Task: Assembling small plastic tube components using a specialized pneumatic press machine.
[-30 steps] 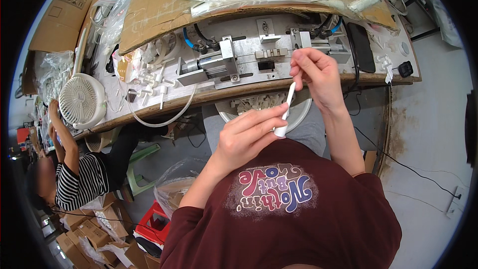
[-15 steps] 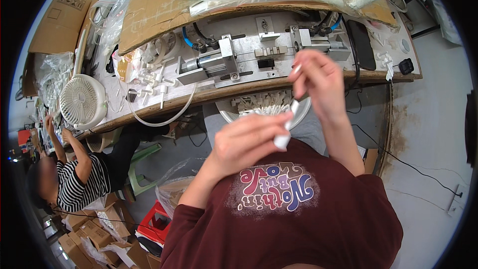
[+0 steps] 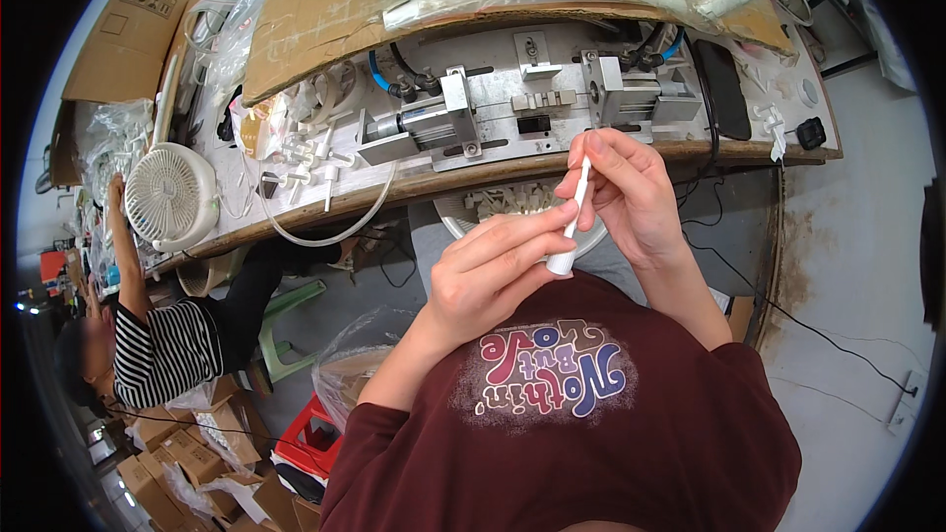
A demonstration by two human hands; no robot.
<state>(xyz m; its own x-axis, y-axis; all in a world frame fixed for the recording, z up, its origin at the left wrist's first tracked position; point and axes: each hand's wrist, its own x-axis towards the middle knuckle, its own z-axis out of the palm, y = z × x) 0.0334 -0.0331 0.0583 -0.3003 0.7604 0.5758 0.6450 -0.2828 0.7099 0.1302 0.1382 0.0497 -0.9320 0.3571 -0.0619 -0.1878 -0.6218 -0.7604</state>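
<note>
One white stick [image 3: 581, 194] in left fingers [image 3: 510, 234]; multicoloured lettering [image 3: 588, 371] across maroon shirt [image 3: 631, 458].

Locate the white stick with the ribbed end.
In the head view, the white stick is right of centre, held by the left hand, its thin end at the right hand.

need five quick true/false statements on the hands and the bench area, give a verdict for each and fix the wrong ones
1. The left hand grips a slim white plastic piece. True.
2. The right hand lies flat on the bench. False: the right hand is raised in front of the bench, fingertips close to the piece's thin end.
3. A flat black phone-like slab lies to the right of the metal clamping fixture. True.
4. The round white fan stands at the bench's right end. False: the fan is on the left.
5. The plastic stool near the co-worker in stripes is blue. False: it is green.
</note>
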